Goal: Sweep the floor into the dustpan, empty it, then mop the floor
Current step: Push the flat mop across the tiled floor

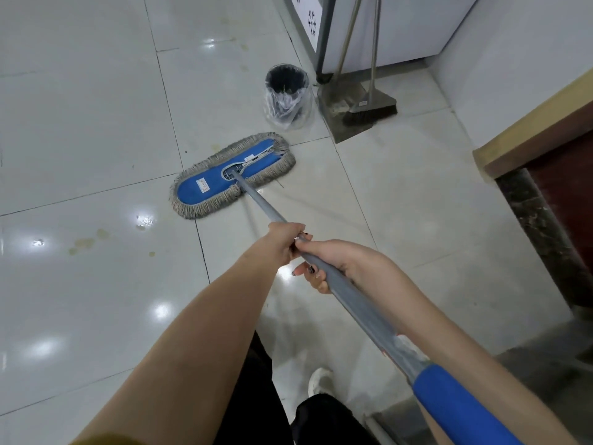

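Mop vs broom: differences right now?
Mop is held by the left hand and right hand, head flat on open floor; broom stands unheld against the cabinet. Mop head is wide, blue, fringed; broom head is dark bristles. Both have long handles.

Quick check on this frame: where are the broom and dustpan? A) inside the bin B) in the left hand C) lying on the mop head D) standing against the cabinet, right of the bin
D: the broom and dustpan stand against the cabinet, right of the bin, while the left hand and right hand both grip the mop handle.
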